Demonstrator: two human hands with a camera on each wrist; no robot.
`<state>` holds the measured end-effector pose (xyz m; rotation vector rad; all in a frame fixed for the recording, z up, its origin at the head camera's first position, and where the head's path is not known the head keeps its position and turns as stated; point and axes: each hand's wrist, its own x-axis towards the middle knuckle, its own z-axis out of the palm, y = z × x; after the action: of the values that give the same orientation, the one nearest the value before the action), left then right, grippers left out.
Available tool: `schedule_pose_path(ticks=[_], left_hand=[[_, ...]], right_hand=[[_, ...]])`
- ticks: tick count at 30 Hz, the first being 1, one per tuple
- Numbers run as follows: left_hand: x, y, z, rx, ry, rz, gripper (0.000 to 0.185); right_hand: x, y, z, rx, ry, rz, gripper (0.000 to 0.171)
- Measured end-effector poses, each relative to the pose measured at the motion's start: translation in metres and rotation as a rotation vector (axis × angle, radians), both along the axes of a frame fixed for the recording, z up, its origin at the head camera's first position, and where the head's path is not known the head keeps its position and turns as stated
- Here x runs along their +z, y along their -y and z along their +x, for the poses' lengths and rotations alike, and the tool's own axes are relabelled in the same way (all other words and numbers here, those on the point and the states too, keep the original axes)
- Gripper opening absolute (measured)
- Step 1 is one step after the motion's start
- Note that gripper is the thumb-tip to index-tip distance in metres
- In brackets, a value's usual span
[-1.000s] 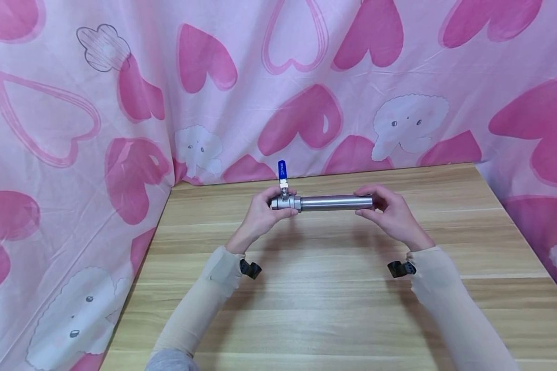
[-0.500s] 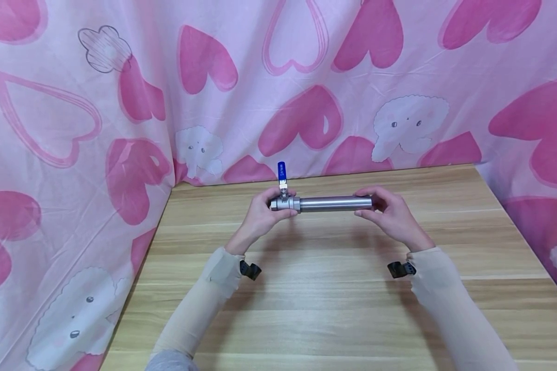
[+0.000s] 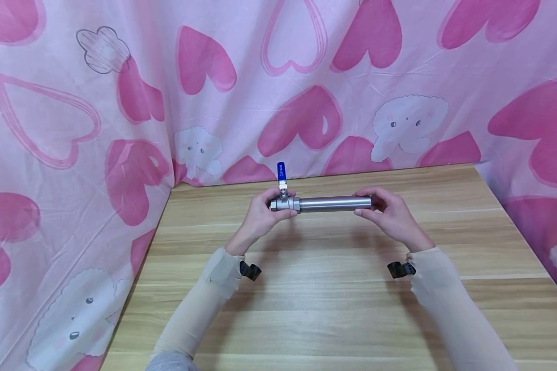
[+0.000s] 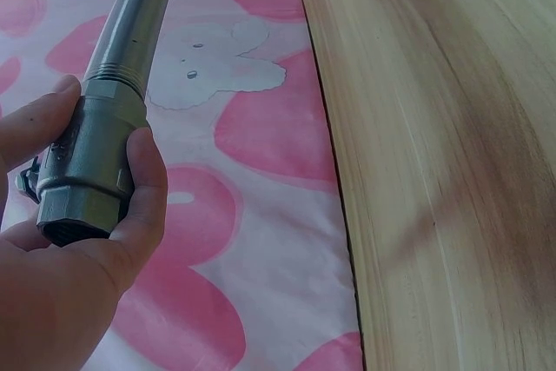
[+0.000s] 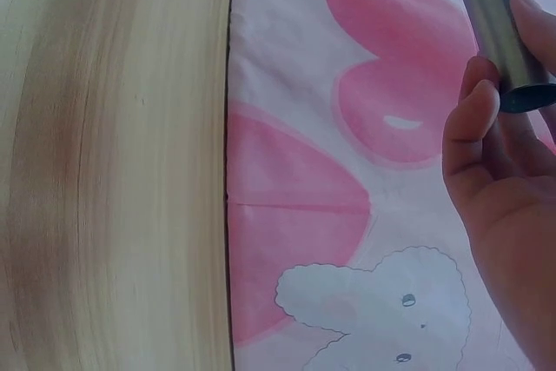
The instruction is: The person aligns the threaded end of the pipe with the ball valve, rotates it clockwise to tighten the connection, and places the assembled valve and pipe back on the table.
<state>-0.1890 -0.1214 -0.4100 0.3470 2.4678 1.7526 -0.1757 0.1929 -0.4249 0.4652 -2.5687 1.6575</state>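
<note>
My left hand [image 3: 262, 214] grips a steel ball valve [image 4: 91, 154], its thumb and fingers on either side of the body. A lever with a blue sleeve [image 3: 281, 172] points away from me, across the line of the pipe. Joined to the valve is a straight metal pipe [image 3: 327, 203], with a few threads showing at the joint in the left wrist view. At the pipe's far right end my right hand [image 3: 392, 214] holds it between thumb and fingers. The right wrist view shows that end open and hollow [image 5: 527, 97]. Valve and pipe are held level above the table.
Below the hands lies a wood-grain table [image 3: 325, 309], with shadows of both arms on it. A pink curtain [image 3: 241, 118] printed with hearts and white animals hangs behind its back edge and along the sides. Small black cameras [image 3: 250, 269] are strapped at both wrists.
</note>
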Motion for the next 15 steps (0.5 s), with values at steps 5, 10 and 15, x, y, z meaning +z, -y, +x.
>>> schedule_pose_path(ticks=[5, 10, 15], left_hand=[[-0.0004, -0.0003, -0.0002, 0.002, -0.003, 0.001, 0.047], [-0.0005, -0.0006, -0.0002, 0.005, 0.000, 0.005, 0.046], [0.0008, -0.0007, 0.0008, 0.007, 0.011, 0.008, 0.047]], right_hand=[[-0.0018, -0.0005, -0.0012, -0.005, -0.003, 0.005, 0.036], [-0.0020, -0.0005, -0.0016, 0.002, -0.015, 0.003, 0.037], [-0.0006, 0.0003, -0.0002, 0.008, -0.019, 0.007, 0.037]])
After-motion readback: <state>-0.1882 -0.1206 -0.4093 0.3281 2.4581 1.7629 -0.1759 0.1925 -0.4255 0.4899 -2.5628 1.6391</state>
